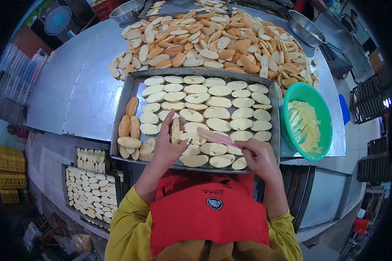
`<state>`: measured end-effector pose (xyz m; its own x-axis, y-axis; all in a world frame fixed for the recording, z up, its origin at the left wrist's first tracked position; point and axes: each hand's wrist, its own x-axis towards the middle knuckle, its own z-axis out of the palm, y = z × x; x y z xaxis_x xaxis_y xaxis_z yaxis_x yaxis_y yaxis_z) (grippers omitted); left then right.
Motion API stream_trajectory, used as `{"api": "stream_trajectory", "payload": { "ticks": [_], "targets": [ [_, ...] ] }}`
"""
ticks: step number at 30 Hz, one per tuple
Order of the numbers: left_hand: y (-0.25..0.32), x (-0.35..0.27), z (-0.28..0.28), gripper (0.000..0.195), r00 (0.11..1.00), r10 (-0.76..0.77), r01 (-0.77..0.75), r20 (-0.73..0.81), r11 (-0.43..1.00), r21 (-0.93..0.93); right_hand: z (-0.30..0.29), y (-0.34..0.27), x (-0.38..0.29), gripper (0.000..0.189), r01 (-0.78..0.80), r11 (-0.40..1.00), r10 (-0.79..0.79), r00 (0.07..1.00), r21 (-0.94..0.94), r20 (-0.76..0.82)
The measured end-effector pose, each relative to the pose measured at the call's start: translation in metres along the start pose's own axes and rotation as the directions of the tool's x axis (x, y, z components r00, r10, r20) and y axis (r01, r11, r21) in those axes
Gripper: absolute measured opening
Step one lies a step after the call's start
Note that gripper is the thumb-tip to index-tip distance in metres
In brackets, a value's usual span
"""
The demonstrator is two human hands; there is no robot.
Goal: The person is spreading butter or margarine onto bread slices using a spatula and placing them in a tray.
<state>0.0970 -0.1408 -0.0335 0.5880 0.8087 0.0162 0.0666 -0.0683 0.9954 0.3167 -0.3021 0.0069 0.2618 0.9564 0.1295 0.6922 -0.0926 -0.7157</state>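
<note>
My left hand (170,143) holds a bread slice (175,131) on edge between thumb and fingers, above the metal baking tray (276,98). In my right hand (258,155) is a pink spatula (217,137), its blade pointing left over the tray. Rows of oval bread slices coated with pale cream (218,102) cover most of the tray. Along its left side lies a small group of uncoated bread pieces (129,142), brown crust showing on several. To the right, a green plastic bowl (326,120) contains pale yellow cream (305,125), smeared up its inner wall.
A large heap of bread slices (209,42) lies behind the tray on the metal table (88,88). Metal bowls (305,27) stand towards the far corners. Below the table's left front edge are trays of coated slices (91,192). Yellow crates (11,166) are stacked farther left.
</note>
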Motion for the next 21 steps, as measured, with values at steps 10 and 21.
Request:
{"api": "stream_trajectory", "payload": {
  "ticks": [10,21],
  "targets": [
    [0.010,0.001,0.004,0.081,0.991,0.006,-0.050,0.133,0.943,0.328,-0.012,-0.014,0.016,0.023,0.118,0.977,-0.095,0.987,-0.180,0.133],
    [-0.012,0.001,-0.005,0.044,0.890,-0.250,0.452,0.381,0.595,-0.665,-0.001,0.012,0.015,0.030,-0.274,0.855,0.138,0.938,0.440,0.317]
  ]
}}
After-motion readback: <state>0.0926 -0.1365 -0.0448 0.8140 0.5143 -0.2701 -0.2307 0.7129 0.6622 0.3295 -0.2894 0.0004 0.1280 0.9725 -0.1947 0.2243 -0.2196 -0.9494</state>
